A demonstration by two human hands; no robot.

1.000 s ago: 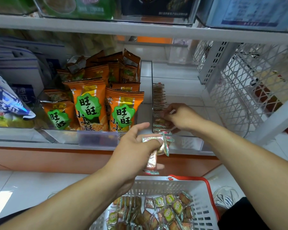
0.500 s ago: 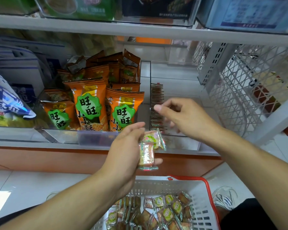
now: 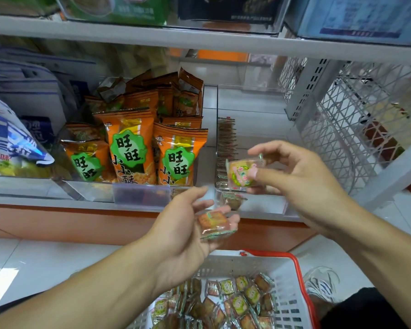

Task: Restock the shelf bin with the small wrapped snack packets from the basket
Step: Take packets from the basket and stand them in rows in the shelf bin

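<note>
My right hand [image 3: 301, 184] pinches one small wrapped snack packet [image 3: 241, 174] with a green and pink label, held just in front of the clear shelf bin [image 3: 259, 203]. A row of the same packets [image 3: 226, 148] stands on edge along the bin's left wall. My left hand [image 3: 188, 224] is palm-up below and to the left, with another small packet [image 3: 214, 223] lying on its fingers, thumb apart. A white basket with a red handle [image 3: 292, 293] sits below, holding several more packets [image 3: 226, 302].
Orange snack bags [image 3: 128, 148] fill the bin to the left, and blue-white bags [image 3: 12, 141] lie further left. A white wire mesh rack [image 3: 351, 129] stands at the right. An upper shelf [image 3: 199, 41] hangs overhead. A shoe [image 3: 320, 283] shows beside the basket.
My right hand came back from the bin row and took one packet from my left hand. My left hand opened and turned palm-up, one packet still on it.
</note>
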